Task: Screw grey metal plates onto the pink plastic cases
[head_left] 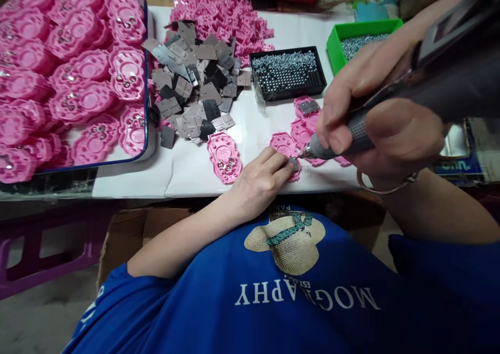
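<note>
My right hand [375, 114] is wrapped round a dark grey electric screwdriver [357, 130], held at a slant. The driver's tip meets a small grey metal plate [292, 165] on a pink plastic casing [284, 143]. Fingers of my left hand [263, 177] are closed on that casing and press it to the table beside the plate. Left of this hand lies another pink casing [223, 156] with shiny round metal contacts. More pink casings [302, 130], one bearing a plate [308, 106], lie behind the driver's tip and are partly hidden by my right hand.
A blue-rimmed white tray [150, 83] of stacked pink casings stands left. Loose metal plates [195, 83] and small pink parts [222, 15] are heaped at the back. Screws fill a black tray [287, 95] and a green box [336, 47]. The table's front edge [187, 190] is near my body.
</note>
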`<state>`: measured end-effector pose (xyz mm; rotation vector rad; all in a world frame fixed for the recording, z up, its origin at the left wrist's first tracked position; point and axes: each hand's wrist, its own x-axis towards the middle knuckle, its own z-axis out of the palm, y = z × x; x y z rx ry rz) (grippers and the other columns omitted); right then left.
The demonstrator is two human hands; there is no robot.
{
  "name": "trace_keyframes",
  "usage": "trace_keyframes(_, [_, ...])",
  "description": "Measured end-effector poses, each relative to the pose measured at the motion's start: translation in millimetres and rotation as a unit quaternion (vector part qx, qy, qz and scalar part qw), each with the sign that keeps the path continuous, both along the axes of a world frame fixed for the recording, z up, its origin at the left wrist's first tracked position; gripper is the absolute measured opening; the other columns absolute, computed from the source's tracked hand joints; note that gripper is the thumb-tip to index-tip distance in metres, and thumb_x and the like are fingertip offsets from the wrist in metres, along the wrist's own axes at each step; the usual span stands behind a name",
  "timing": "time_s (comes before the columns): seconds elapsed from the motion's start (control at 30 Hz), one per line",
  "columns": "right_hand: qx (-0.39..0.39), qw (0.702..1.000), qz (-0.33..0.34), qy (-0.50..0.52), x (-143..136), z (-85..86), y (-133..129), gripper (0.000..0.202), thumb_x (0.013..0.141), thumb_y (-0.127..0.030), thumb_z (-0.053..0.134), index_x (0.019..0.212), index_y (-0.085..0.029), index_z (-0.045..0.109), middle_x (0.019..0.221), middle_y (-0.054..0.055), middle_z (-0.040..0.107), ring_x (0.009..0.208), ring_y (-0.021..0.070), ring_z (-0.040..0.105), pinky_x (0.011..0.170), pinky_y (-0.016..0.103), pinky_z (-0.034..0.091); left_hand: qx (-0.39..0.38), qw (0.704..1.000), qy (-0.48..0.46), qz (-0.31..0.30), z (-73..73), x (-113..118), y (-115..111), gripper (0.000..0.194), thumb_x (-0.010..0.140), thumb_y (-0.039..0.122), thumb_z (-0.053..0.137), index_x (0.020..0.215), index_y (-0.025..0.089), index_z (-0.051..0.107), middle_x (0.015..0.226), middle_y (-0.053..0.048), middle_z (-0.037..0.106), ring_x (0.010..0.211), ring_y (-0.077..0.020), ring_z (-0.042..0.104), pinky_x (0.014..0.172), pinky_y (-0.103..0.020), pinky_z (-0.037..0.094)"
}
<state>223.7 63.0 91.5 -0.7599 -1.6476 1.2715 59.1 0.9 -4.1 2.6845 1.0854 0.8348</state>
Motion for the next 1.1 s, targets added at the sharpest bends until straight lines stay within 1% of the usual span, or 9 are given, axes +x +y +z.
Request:
trace_keyframes(0.07, [0.059,0.997,0.032,0.036,1,-1.6,1,0.028,0.073,-0.043,0.078,0.072,-0.025,0.056,0.073,-0.002,0.055,0.065,0.0118,0.054,0.054,0.028,0.051,0.001,1.0,-0.004,0.004,-0.7,0,0,0.02,0.1,0.013,0.044,0.107,0.012,0.063,0.098,-0.011,0.066,0.094,-0.0188,0.055,0.079,-0.032,0.053])
trace_keyframes(0.17, [0.074,0.988,0.054,0.126,1,-9.5,5,0.015,0.082,-0.031,0.07,0.083,-0.022,0.059,0.075,-0.002,0.058,0.05,0.0083,0.048,0.046,0.028,0.043,0.006,1.0,-0.013,0.011,-3.5,1,0,0.018,0.1,0.013,0.047,0.107,0.012,0.064,0.098,-0.01,0.066,0.092,-0.0183,0.055,0.078,-0.032,0.053])
trace_keyframes(0.23, [0.097,0.978,0.016,0.183,1,-10.8,7,0.02,0.084,-0.033,0.069,0.091,-0.018,0.058,0.076,0.0,0.061,0.047,0.0084,0.048,0.041,0.029,0.035,0.009,1.0,-0.022,0.011,-5.3,0,0,0.017,0.099,0.013,0.049,0.107,0.012,0.064,0.098,-0.01,0.066,0.091,-0.018,0.054,0.077,-0.031,0.052])
trace_keyframes(0.4, [0.183,0.96,-0.118,0.177,21,7.8,17,0.05,0.087,-0.066,0.055,0.091,-0.016,0.055,0.073,0.002,0.061,0.046,0.0079,0.047,0.038,0.029,0.029,0.022,0.999,-0.041,-0.001,-6.0,0,2,0.016,0.096,0.009,0.052,0.105,0.009,0.065,0.098,-0.012,0.066,0.091,-0.0191,0.054,0.076,-0.03,0.052])
trace_keyframes(0.5, [0.242,0.941,-0.181,0.149,49,16.6,26,0.035,0.086,-0.052,0.066,0.095,-0.018,0.062,0.091,0.001,0.066,0.056,0.0083,0.059,0.042,0.026,0.036,0.019,0.999,-0.041,-0.004,-4.0,2,3,0.018,0.095,0.006,0.05,0.107,0.01,0.064,0.099,-0.011,0.066,0.089,-0.0192,0.054,0.074,-0.03,0.052])
trace_keyframes(0.57, [0.222,0.949,-0.201,0.101,71,16.3,32,0.024,0.085,-0.047,0.067,0.096,-0.026,0.065,0.099,-0.003,0.065,0.068,0.0099,0.063,0.046,0.026,0.041,0.013,0.999,-0.039,-0.005,-3.0,2,3,0.021,0.095,0.005,0.05,0.11,0.011,0.063,0.101,-0.012,0.066,0.09,-0.0194,0.055,0.074,-0.031,0.053])
trace_keyframes(0.7, [0.175,0.952,-0.249,0.027,106,3.7,41,0.016,0.084,-0.043,0.068,0.098,-0.035,0.064,0.084,-0.004,0.067,0.059,0.0087,0.054,0.048,0.027,0.036,0.03,0.999,-0.027,0.0,-2.2,2,1,0.029,0.092,0.001,0.048,0.115,0.013,0.06,0.108,-0.013,0.064,0.096,-0.0212,0.056,0.077,-0.033,0.056])
trace_keyframes(0.83, [0.184,0.94,-0.285,0.039,122,-11.6,47,0.013,0.086,-0.039,0.068,0.096,-0.031,0.064,0.08,-0.004,0.067,0.055,0.0087,0.055,0.049,0.027,0.036,0.063,0.998,0.012,0.018,-0.3,1,-1,0.032,0.09,0.001,0.047,0.116,0.011,0.061,0.107,-0.016,0.062,0.095,-0.0236,0.055,0.073,-0.035,0.056])
trace_keyframes(1.1, [0.217,0.918,-0.309,0.117,129,-35.4,70,0.038,0.075,-0.051,0.077,0.091,-0.019,0.064,0.068,-0.002,0.063,0.045,0.0078,0.054,0.039,0.021,0.035,0.057,0.998,0.025,0.025,2.4,2,-3,0.032,0.088,-0.002,0.05,0.116,0.01,0.062,0.098,-0.013,0.061,0.088,-0.0219,0.052,0.07,-0.032,0.053])
